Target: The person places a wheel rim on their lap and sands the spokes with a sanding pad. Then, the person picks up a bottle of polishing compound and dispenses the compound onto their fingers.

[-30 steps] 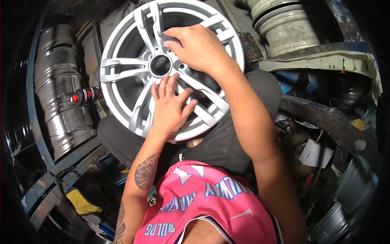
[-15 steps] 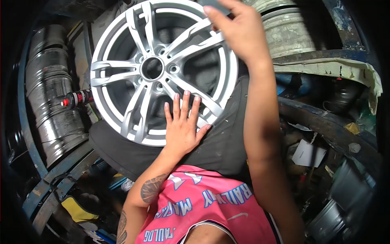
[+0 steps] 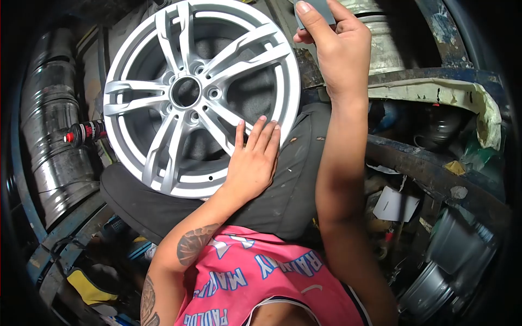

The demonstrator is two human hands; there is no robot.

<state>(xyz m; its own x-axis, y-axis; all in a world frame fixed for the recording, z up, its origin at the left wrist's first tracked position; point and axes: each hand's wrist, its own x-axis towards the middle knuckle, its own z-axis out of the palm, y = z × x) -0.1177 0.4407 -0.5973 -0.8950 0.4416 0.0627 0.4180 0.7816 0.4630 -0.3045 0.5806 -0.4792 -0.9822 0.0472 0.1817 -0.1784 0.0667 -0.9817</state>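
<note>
A silver alloy wheel with split spokes and an open centre bore leans in front of me against my dark trousers. My left hand rests on its lower right rim and a spoke end, with the fingers stretched out and laid flat. Up at the top, my right hand is off the wheel, to the right of its rim. Between its thumb and fingers it pinches a flat grey piece of sandpaper, whose upper part is cut off by the frame's edge.
Shiny metal rims are stacked at the left, beside a black bottle with a red cap. More rims stand behind my right hand. A blue metal frame, a draped pale strip and a white paper lie to the right.
My right hand has drawn away from the wheel's upper right rim, still holding the sandpaper. My left hand has shifted along the lower right rim, its fingers closer together. The view has shifted slightly.
</note>
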